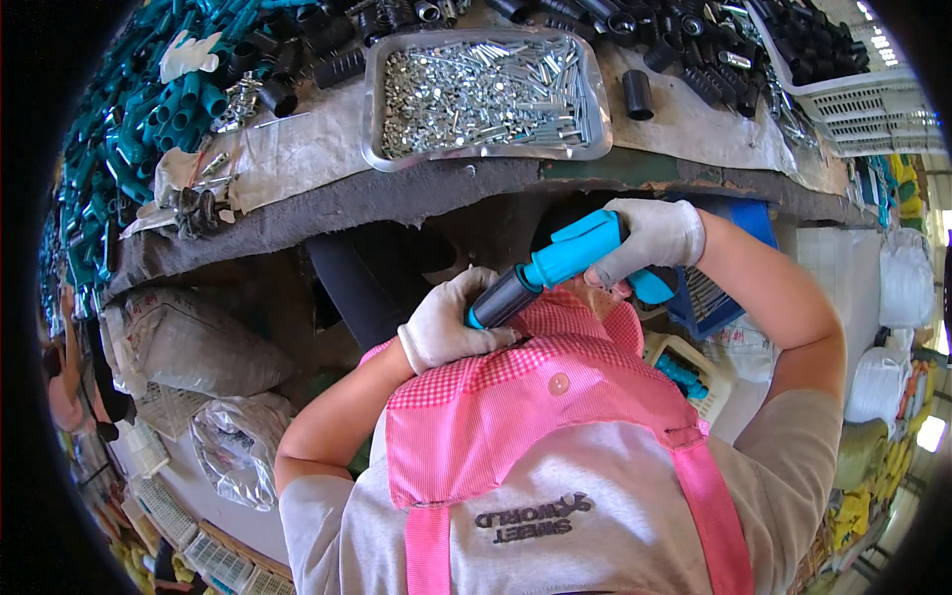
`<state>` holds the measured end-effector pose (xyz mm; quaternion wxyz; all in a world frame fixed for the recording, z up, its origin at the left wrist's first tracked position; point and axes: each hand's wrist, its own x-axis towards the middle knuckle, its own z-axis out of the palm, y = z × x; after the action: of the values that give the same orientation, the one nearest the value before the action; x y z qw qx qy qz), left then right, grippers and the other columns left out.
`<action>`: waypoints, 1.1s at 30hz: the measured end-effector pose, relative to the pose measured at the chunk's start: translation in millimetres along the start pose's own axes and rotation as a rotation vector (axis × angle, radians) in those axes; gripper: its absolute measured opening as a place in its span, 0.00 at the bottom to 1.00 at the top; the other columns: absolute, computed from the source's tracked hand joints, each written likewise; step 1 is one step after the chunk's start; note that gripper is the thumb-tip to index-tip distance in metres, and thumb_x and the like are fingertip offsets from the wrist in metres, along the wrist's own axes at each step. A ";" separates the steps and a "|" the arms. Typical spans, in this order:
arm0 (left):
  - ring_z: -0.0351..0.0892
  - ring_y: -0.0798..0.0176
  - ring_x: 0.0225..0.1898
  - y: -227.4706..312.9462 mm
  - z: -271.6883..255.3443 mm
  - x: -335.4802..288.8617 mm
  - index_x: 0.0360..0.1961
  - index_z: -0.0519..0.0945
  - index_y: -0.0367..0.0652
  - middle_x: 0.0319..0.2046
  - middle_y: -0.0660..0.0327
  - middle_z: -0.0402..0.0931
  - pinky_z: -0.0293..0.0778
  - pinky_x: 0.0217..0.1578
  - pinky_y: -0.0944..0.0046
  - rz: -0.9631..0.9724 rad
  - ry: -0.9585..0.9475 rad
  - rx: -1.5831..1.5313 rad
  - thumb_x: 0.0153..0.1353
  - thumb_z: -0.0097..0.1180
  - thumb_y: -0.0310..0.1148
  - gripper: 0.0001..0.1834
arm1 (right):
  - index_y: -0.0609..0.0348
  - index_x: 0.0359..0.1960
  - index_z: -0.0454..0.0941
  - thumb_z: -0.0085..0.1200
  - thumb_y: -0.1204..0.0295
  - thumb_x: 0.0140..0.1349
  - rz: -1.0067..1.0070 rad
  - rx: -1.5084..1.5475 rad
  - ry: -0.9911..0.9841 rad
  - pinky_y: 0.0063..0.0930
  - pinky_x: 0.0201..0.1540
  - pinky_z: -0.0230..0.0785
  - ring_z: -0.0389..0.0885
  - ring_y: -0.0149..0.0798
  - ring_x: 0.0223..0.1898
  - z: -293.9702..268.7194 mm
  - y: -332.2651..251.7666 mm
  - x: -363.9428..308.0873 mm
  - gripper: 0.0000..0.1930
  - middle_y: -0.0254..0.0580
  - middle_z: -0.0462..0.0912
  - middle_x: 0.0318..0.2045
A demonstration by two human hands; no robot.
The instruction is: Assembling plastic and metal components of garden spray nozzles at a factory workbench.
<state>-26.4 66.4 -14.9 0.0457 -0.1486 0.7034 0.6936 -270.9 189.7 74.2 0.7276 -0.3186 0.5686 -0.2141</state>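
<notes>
Between my two hands, in front of the pink apron [516,416], is a teal and black plastic tool handle [555,264]. It slants up to the right, and its exact kind is not clear. My gloved left hand [451,322] is closed around the ribbed black sleeve [502,297] at its lower left end. My gloved right hand [650,236] grips the wider teal end from above and behind, with some fingers hidden. A teal piece [651,288] shows below the right hand; whether it belongs to the handle I cannot tell.
A metal tray [486,156] of small bolts and pins stands on the cloth-covered bench [327,164]. Teal handle parts [149,124] heap at left; black sleeves [638,95] lie right, near a white crate [873,109]. Beside my right arm are a blue bin [709,307] and cream basket [719,382].
</notes>
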 end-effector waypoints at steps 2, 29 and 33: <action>0.74 0.71 0.36 -12.2 4.6 -3.4 0.46 0.72 0.39 0.36 0.61 0.76 0.72 0.41 0.67 -0.031 -0.009 0.025 0.47 0.69 0.33 0.26 | 0.57 0.37 0.82 0.63 0.67 0.50 0.016 -0.056 0.008 0.23 0.30 0.72 0.76 0.26 0.24 0.4 0.4 4.8 0.13 0.32 0.80 0.24; 0.80 0.60 0.29 -18.8 0.8 22.1 0.40 0.77 0.40 0.26 0.55 0.78 0.75 0.33 0.62 -0.073 0.108 0.342 0.41 0.66 0.33 0.22 | 0.56 0.35 0.79 0.59 0.69 0.52 0.163 0.370 0.048 0.28 0.30 0.74 0.77 0.31 0.22 19.8 44.2 22.5 0.09 0.35 0.79 0.26; 0.79 0.46 0.31 21.0 -24.4 22.0 0.42 0.76 0.48 0.28 0.49 0.79 0.75 0.34 0.53 -0.109 0.106 0.787 0.40 0.66 0.40 0.25 | 0.61 0.37 0.79 0.60 0.70 0.53 0.065 0.465 0.048 0.24 0.30 0.74 0.76 0.27 0.23 16.3 37.9 24.5 0.12 0.36 0.79 0.26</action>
<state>-49.6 38.9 0.2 0.0996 -0.1925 0.9077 0.3592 -250.6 203.5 33.0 0.7743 -0.1188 0.5310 -0.3230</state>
